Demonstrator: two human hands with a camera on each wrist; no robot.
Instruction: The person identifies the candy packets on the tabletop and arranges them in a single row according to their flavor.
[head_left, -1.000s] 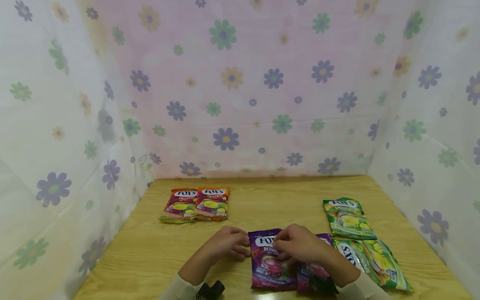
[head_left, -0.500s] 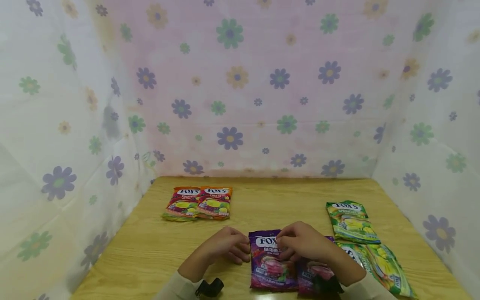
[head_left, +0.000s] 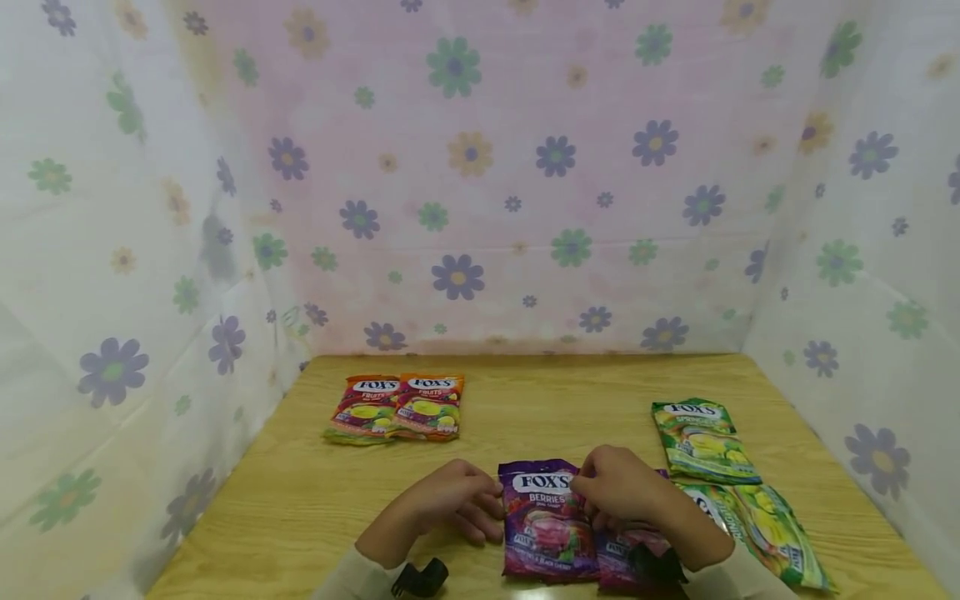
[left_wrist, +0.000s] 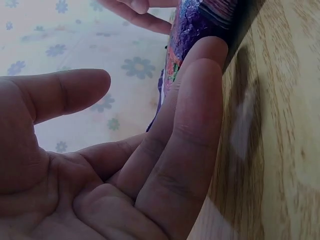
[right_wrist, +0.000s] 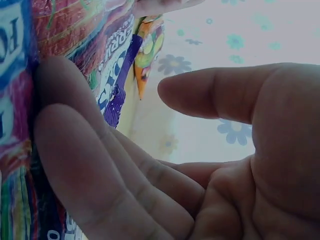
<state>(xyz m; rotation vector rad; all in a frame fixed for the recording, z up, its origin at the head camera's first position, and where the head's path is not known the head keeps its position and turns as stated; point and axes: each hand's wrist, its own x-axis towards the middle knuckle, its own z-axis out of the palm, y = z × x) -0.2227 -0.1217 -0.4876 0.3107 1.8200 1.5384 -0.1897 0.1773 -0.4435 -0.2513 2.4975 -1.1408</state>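
A purple candy bag (head_left: 547, 533) marked FOX'S Berries lies face up near the front of the table, overlapping a second purple candy bag (head_left: 618, 562) to its right. My left hand (head_left: 446, 500) is at the left edge of the first bag. In the left wrist view its straight fingertips (left_wrist: 197, 95) lie along the bag's side, thumb apart. My right hand (head_left: 626, 487) sits over the second bag, at the first one's upper right edge. In the right wrist view its fingers (right_wrist: 75, 160) reach between the two bags, with the thumb held away.
Two orange-red Fruits candy bags, a left one (head_left: 360, 417) and a right one (head_left: 427, 408), overlap at the back left of the wooden table (head_left: 555, 400). Green candy bags, one upper (head_left: 705, 442) and one lower (head_left: 780, 533), lie at the right. Flowered cloth (head_left: 517, 225) encloses the table.
My right hand has moved right from the face of the first purple bag to its right edge, uncovering the printed label. The left hand stays at the left edge.
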